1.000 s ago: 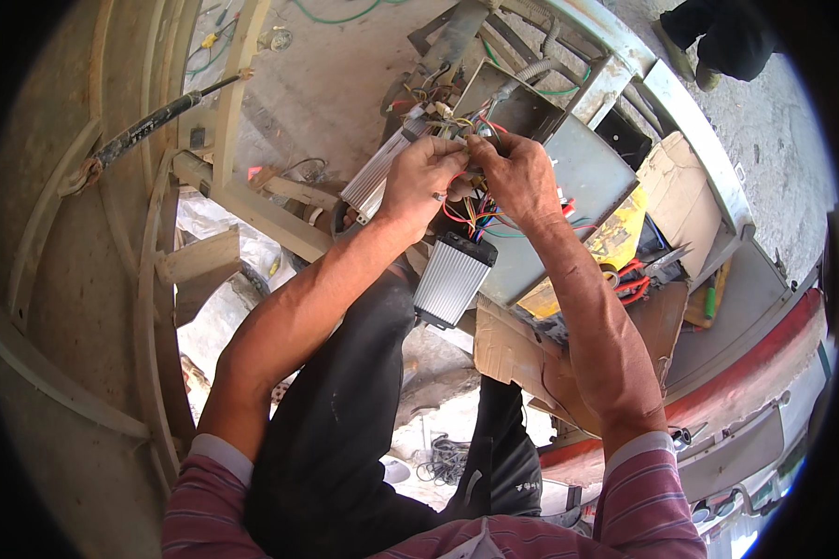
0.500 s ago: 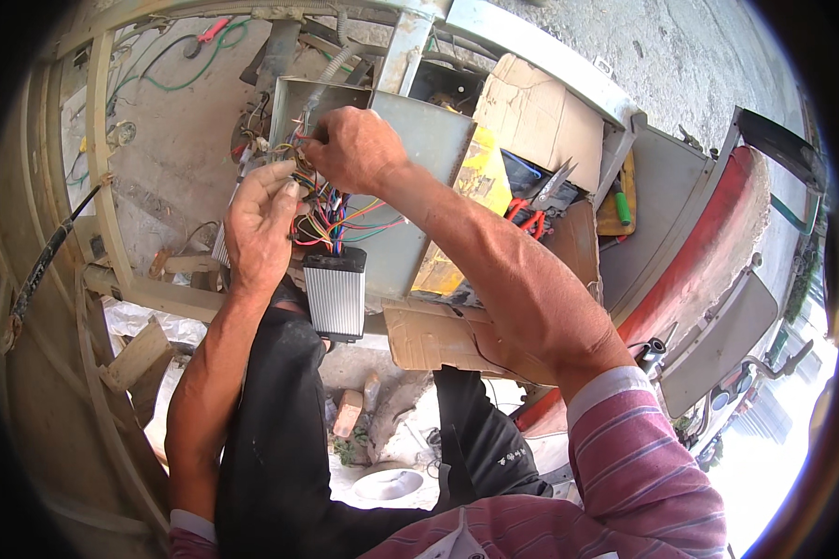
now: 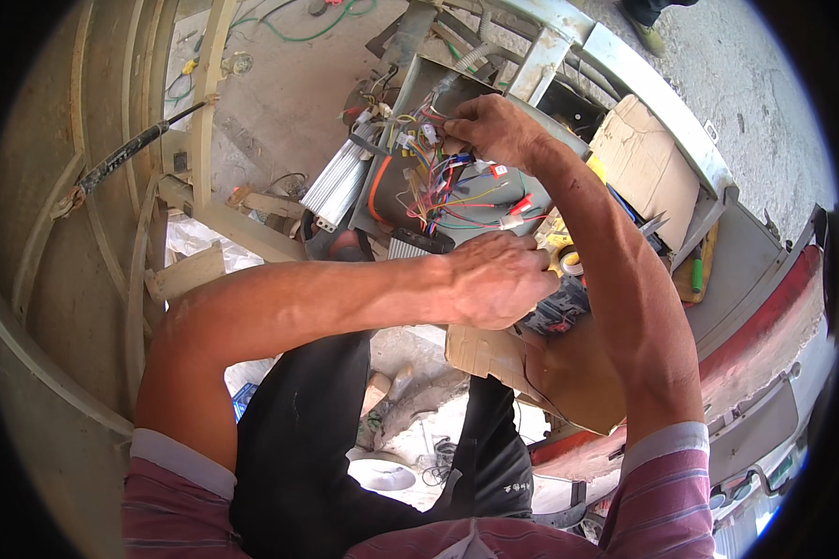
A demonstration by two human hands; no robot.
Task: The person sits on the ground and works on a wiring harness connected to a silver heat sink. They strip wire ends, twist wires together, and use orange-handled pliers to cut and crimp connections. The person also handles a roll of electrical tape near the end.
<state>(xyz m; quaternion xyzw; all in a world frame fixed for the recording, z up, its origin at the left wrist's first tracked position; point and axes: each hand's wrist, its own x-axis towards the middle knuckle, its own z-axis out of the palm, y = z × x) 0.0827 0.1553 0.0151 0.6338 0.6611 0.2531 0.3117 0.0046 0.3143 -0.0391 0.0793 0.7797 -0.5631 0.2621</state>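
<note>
My right hand (image 3: 499, 130) pinches thin wires at the upper side of a grey metal box (image 3: 391, 200). A tangle of coloured wires (image 3: 438, 182) with white connectors spreads below its fingers. My left hand (image 3: 502, 279) is curled closed at the box's near right side, beside a roll of tape (image 3: 570, 262); its fingers hide whatever is in them. A silver finned controller (image 3: 340, 182) leans at the box's left edge. A second finned controller (image 3: 419, 244) with a black end is partly covered by my left forearm.
Pale metal frame bars (image 3: 541, 65) run behind the box. Cardboard (image 3: 648, 154) lies to the right, near a green-handled tool (image 3: 697, 270). A cardboard flap (image 3: 485, 354) sticks out toward my knees. A black cable (image 3: 121, 158) hangs at left; a person's shoe (image 3: 648, 35) shows at the top.
My left hand has left the wires and moved right and nearer, across to the tape roll. My right hand stays at the wires. The view has shifted, and another person's foot now shows.
</note>
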